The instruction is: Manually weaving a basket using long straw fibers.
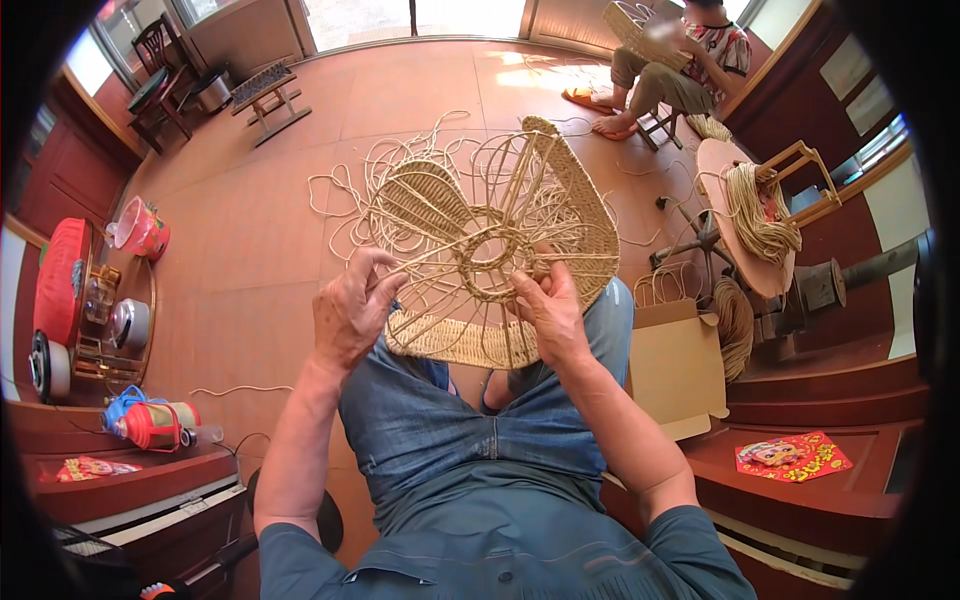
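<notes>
A partly woven straw-coloured piece [462, 338] rests over my knees, with thin spokes running out from a small cord-wrapped ring [478, 284] to woven panels. My left hand [352, 308] is at its left side, thumb and forefinger pinched on a strand of cord [425, 262] that stretches toward the ring. On the ring's right edge, my right hand [550, 312] grips with thumb and fingers; some of its fingertips are hidden behind the piece. Loose cord [345, 190] lies in tangled loops on the floor just beyond.
At the far right a seated person [690, 75] holds another woven piece. Hanks of cord [755, 215] hang over a round stool [722, 185] at right, above an open cardboard box [675, 365]. A low bench [265, 90] stands far left; a cart with pots [125, 325] is at left.
</notes>
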